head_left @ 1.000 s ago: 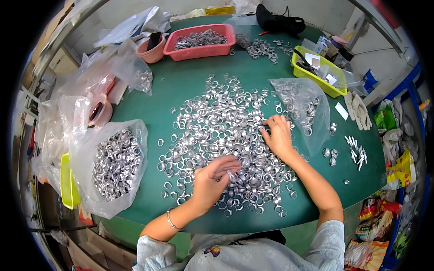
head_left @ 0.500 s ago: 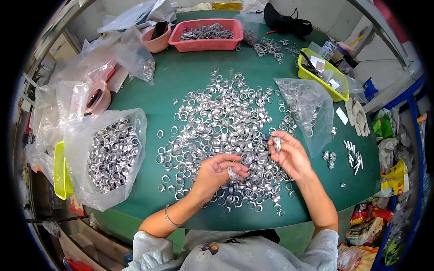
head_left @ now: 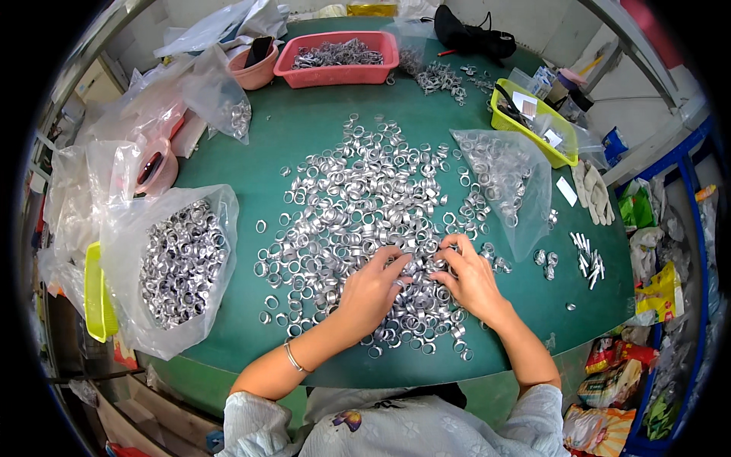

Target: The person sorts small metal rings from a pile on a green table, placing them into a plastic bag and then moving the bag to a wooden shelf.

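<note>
We see left hand (head_left: 369, 289) curled over rings (head_left: 358, 206), thumb and fingers slightly parted; whether it pinches any, we cannot tell. Right hand (head_left: 472, 286) arched, thumb and forefinger parted at rings; hold unclear to us too. Rings shiny, silvery metal, round bands, heaped loosely mid-table. Table (head_left: 289, 122) smooth, green. Farther right: clear crinkled bag (head_left: 525, 228). Far edge: pink tray (head_left: 339, 77), grey metal pieces (head_left: 339, 55) inside.
</note>
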### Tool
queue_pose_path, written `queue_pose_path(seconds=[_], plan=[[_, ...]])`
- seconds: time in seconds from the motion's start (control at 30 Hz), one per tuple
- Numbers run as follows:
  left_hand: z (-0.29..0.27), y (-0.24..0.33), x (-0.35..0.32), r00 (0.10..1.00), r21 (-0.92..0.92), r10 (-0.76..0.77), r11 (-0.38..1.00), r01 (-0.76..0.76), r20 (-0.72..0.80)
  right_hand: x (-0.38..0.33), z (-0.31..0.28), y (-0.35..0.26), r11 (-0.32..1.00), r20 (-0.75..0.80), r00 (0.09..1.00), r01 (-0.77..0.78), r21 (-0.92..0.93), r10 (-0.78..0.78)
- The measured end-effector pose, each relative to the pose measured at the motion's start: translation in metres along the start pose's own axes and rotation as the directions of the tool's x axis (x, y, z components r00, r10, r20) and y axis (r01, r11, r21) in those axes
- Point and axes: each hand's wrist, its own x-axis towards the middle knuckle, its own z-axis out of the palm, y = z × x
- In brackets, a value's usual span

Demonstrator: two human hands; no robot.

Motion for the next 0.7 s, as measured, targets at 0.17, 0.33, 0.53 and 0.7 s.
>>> queue_pose_path(seconds=[0.17, 0.33, 0.53, 0.7], plan=[[0.008, -0.008, -0.002, 0.996, 0.066, 0.072, 0.995, -0.068, -0.058, -0.006, -0.003, 0.009, 0.828, 0.018, 0.962, -0.246, 0.503, 0.274], [0.006, -0.006, -0.003, 0.992, -0.143, -0.079, 0.988, 0.065, -0.098, -0.003, -0.007, 0.011, 0.84, -0.203, 0.93, -0.164, 0.518, 0.307], [0.0, -0.016, -0.005, 0.982, -0.616, -0.187, 0.776, 0.138, -0.015, -0.005, -0.008, -0.006, 0.993, -0.089, 0.996, 0.021, 0.113, -0.011], [-0.005, -0.014, -0.006, 0.97, -0.788, -0.22, 0.579, 0.211, 0.098, -0.007, 0.006, -0.003, 0.97, -0.146, 0.988, -0.019, 0.243, 0.056]])
